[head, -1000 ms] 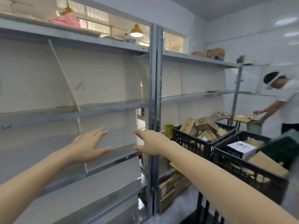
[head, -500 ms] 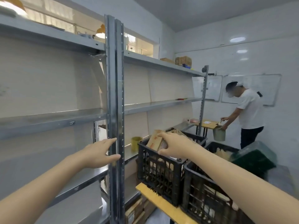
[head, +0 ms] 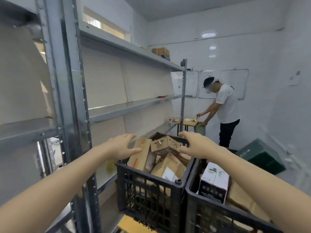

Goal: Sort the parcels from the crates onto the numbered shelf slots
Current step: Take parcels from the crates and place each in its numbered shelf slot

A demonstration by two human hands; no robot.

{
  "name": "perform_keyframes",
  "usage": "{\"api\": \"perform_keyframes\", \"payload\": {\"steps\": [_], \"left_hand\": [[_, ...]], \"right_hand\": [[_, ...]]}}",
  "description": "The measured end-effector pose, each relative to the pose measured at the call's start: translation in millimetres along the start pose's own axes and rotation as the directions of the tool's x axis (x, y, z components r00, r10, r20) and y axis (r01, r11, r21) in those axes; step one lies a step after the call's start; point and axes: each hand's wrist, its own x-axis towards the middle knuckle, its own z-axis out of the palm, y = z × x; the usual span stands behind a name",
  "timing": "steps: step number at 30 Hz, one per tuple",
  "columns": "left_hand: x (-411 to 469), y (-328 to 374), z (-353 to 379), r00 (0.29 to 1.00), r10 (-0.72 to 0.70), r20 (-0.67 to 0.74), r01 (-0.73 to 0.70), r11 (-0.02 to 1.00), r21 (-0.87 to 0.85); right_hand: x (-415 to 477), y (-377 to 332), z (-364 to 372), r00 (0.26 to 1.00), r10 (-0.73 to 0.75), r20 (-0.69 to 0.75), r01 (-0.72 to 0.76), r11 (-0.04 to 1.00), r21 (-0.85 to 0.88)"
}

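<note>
Your left hand (head: pixel 121 147) is off the shelf upright (head: pixel 70 98) now and joins your right hand (head: pixel 196 145) over the left black crate (head: pixel 148 190), both spread wide, holding nothing, flanking the small cardboard parcel (head: pixel 164 144) atop the pile.

Left crate (head: pixel 148 187) & right crate (head: pixel 210 216): black lattice plastic, touching side by side, just rt of grey metal shelf (head: pixel 127 106). Left crate: brown cardboard parcels piled loose, tilted; small box (head: pixel 164 145) on top, tall box (head: pixel 141 153) upright at left wall. Right crate: white/black box (head: pixel 213 182) on end.
</note>
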Motion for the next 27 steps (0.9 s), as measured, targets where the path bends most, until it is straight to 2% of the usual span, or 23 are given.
{"api": "perform_keyframes", "payload": {"steps": [6,13,20,27], "left_hand": [[112,-20,7,0.990,0.135,0.036,-0.137,0.989,0.058],[191,-14,29,0.948,0.291,0.126,-0.301,0.952,0.064],[265,-17,66,0.937,0.300,0.180,-0.313,0.948,0.050],[298,-14,93,0.929,0.306,0.207,-0.324,0.944,0.057]], "right_hand": [[62,3,21,0.988,0.153,-0.014,-0.153,0.988,0.016],[121,14,45,0.970,0.245,-0.001,-0.245,0.970,0.001],[178,25,74,0.970,0.233,0.075,-0.232,0.973,-0.011],[205,30,101,0.957,0.259,0.132,-0.260,0.966,-0.009]]}}
